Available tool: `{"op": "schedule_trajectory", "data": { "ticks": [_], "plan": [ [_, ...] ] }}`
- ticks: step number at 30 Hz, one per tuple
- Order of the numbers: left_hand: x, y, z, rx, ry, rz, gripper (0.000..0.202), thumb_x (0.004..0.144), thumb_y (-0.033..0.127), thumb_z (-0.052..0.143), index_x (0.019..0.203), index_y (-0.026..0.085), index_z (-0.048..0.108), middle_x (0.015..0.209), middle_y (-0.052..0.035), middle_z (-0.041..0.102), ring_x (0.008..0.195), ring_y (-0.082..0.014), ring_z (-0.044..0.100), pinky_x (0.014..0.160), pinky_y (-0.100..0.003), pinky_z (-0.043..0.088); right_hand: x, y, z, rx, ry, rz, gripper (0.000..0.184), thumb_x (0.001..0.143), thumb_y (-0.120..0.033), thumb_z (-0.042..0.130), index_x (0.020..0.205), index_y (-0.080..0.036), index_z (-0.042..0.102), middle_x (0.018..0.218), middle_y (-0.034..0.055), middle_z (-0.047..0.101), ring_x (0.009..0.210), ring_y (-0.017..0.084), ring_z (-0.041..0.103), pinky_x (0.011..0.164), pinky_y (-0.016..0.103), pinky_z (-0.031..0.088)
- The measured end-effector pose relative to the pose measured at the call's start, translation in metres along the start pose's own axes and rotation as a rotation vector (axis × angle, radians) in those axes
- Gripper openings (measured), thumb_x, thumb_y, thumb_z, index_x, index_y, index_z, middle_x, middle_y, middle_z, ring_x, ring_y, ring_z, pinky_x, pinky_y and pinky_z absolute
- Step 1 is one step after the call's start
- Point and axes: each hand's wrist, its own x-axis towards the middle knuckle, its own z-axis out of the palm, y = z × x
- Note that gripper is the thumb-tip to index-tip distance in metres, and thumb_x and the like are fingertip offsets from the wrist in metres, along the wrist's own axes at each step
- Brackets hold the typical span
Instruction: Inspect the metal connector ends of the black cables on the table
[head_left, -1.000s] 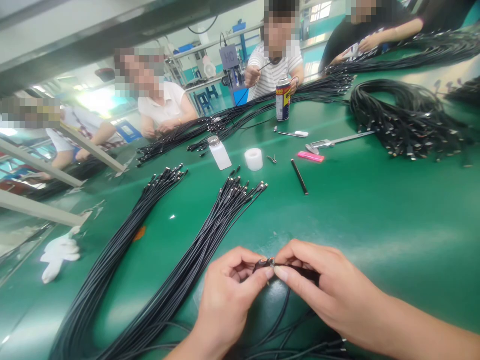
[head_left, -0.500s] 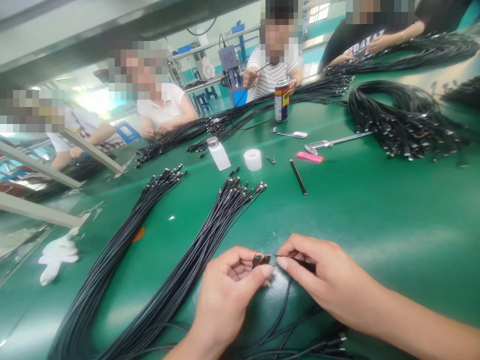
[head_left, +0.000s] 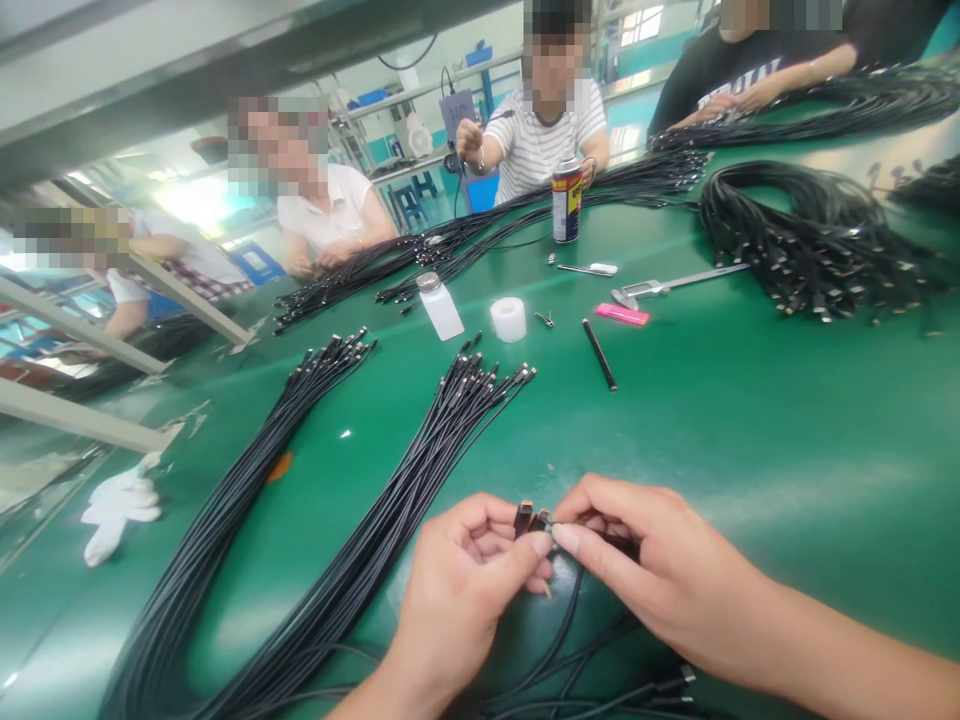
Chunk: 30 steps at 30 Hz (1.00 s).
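My left hand (head_left: 457,590) pinches small black cable connectors (head_left: 529,518) between thumb and fingers, low in the middle of the view. My right hand (head_left: 645,570) meets it from the right, thumb and forefinger closed on a black cable end (head_left: 619,545) right beside those connectors. The cables (head_left: 570,640) trail down toward me under both hands. A long bundle of black cables (head_left: 405,500) lies just left of my left hand on the green table (head_left: 750,430).
A second black bundle (head_left: 247,480) lies further left, a white glove (head_left: 116,510) near the left edge. Mid-table stand a small white bottle (head_left: 439,305), tape roll (head_left: 508,318), black pen (head_left: 600,354), pink item (head_left: 621,313), caliper (head_left: 667,284), spray can (head_left: 566,198). Coiled cables (head_left: 810,240) sit at right. Several other people sit opposite.
My hands stay pinched together at the connectors, which now stick up a little higher from my left fingers. The striped-shirt person opposite raised a hand toward the machine.
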Motion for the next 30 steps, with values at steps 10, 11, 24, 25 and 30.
{"op": "schedule_trajectory", "data": {
  "ticks": [10,11,24,25,30],
  "plan": [
    [0.0001,0.0006,0.0011,-0.004,0.002,0.0,0.018,0.076,0.024,0.079,0.079,0.011,0.066,0.067,-0.004,0.07,0.056,-0.0113,0.063,0.058,-0.02,0.055,0.003,0.0,0.0025,0.015,0.001,0.009,0.016,0.095,-0.019,0.052,0.084,-0.02,0.064,0.075,-0.002,0.067,0.066,0.013,0.059,0.063,0.023,0.044],
    [0.0002,0.0006,0.001,0.0,0.002,0.001,0.018,0.076,0.024,0.079,0.079,0.011,0.066,0.067,-0.0041,0.07,0.056,-0.0112,0.063,0.058,-0.02,0.055,0.0029,0.0002,0.0026,0.021,0.007,0.009,0.017,0.095,-0.019,0.051,0.084,-0.02,0.064,0.075,-0.0018,0.067,0.066,0.012,0.059,0.063,0.023,0.044],
    [0.0001,0.0012,0.002,0.022,0.017,-0.007,0.021,0.076,0.026,0.078,0.081,0.012,0.064,0.063,-0.0044,0.068,0.054,-0.0126,0.062,0.055,-0.022,0.054,0.0017,0.0025,0.001,0.028,0.041,0.021,0.016,0.096,-0.023,0.05,0.086,-0.021,0.061,0.076,-0.001,0.065,0.067,0.013,0.057,0.062,0.024,0.044],
    [0.0004,0.0016,0.0023,0.022,0.02,-0.007,0.021,0.075,0.026,0.078,0.08,0.012,0.064,0.063,-0.0042,0.068,0.054,-0.0126,0.062,0.055,-0.022,0.054,0.0012,0.0023,0.0019,0.028,0.03,0.021,0.015,0.096,-0.022,0.05,0.085,-0.02,0.061,0.075,-0.0012,0.065,0.066,0.013,0.057,0.061,0.024,0.044],
    [0.0005,0.0023,0.0035,0.017,0.028,-0.015,0.021,0.074,0.026,0.079,0.077,0.013,0.062,0.063,-0.0035,0.068,0.053,-0.0121,0.062,0.055,-0.022,0.053,0.0013,0.002,0.0046,0.048,0.007,0.019,0.016,0.096,-0.02,0.05,0.084,-0.02,0.061,0.074,-0.0017,0.065,0.066,0.013,0.057,0.062,0.024,0.044]
  ]
}}
